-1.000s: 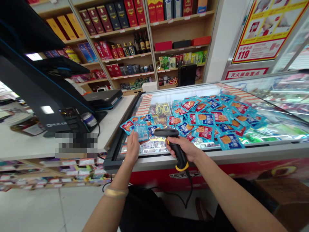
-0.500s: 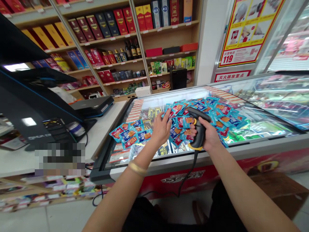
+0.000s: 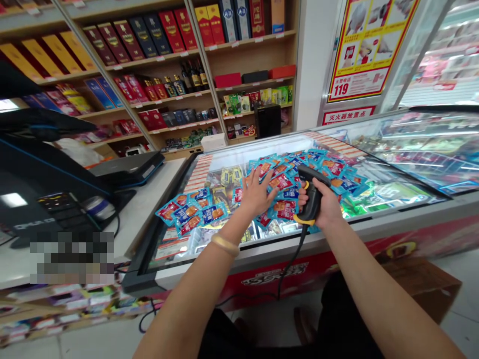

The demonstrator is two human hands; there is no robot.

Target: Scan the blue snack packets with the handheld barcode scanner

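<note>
Across the glass lid of a chest freezer (image 3: 239,254) lies a loose spread of blue snack packets (image 3: 286,172), with a smaller group (image 3: 190,212) towards the left. My left hand (image 3: 258,194) rests on them with its fingers spread, holding nothing. My right hand (image 3: 325,204) is closed around a black handheld barcode scanner (image 3: 311,202) with a yellow ring. The scanner's head points left, just past the packets near my left hand. Its black cord (image 3: 295,259) hangs down in front of the freezer.
A white counter (image 3: 149,209) with a black cash register (image 3: 45,194) runs along the left. Wooden shelves of boxed liquor (image 3: 149,65) stand behind. A cardboard box (image 3: 422,284) sits on the floor at the right, below a red-and-yellow wall poster (image 3: 370,50).
My left hand has gone from raised fingers to lying flatter on the packets. The whole scene has shifted left in view. The scanner stays in my right hand.
</note>
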